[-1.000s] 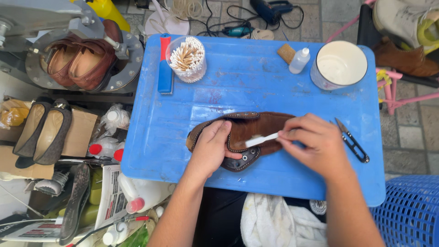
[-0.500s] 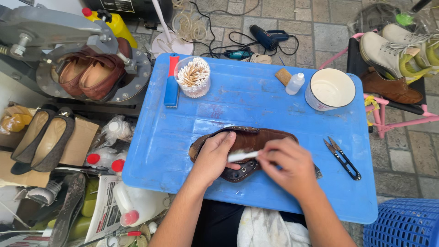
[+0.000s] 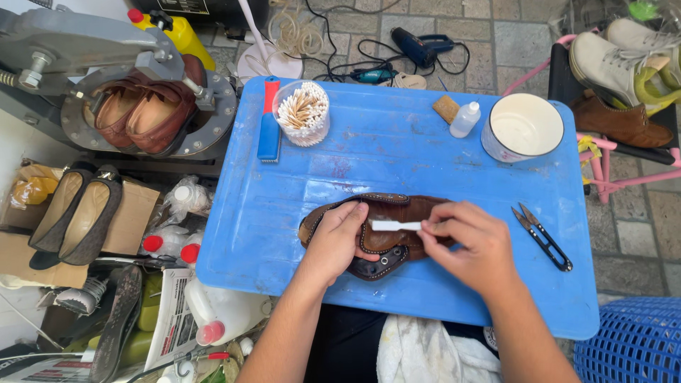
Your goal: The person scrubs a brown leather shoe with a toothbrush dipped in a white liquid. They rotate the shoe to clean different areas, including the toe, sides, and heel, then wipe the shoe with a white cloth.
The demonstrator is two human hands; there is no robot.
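A brown suede shoe upper (image 3: 397, 213) with studded trim is lying flat on the near half of the blue plastic tabletop (image 3: 319, 170), its darker tongue-like flap pointing toward the person. The left hand (image 3: 333, 245) is pressing down on the upper's left end, fingers spread narrowly over the suede and the thumb tucked against the studded edge. The right hand (image 3: 472, 245) is pinching a small white stick-like tool (image 3: 396, 225) between thumb and fingertips, holding it level so that its free end is lying across the middle of the upper; whether it is a brush or a spatula cannot be told.

Just to the right of the right hand, a pair of black thread snips (image 3: 543, 236) is resting on the tabletop, blades open. Along the far edge, a clear tub of cotton swabs (image 3: 303, 112) is standing beside a blue brush with a red handle (image 3: 269, 122). Further right, a small tan block (image 3: 446, 108) is sitting next to a small white dropper bottle (image 3: 466, 119), and a round white can (image 3: 523, 128) with pale contents is standing near the corner.

Off the tabletop to the left, a pair of brown loafers (image 3: 138, 110) is sitting in a round metal machine (image 3: 78, 78), and two dark flats (image 3: 74, 213) are lying on cardboard below it. At far right, a brown shoe (image 3: 621, 122) is resting on a pink stool.
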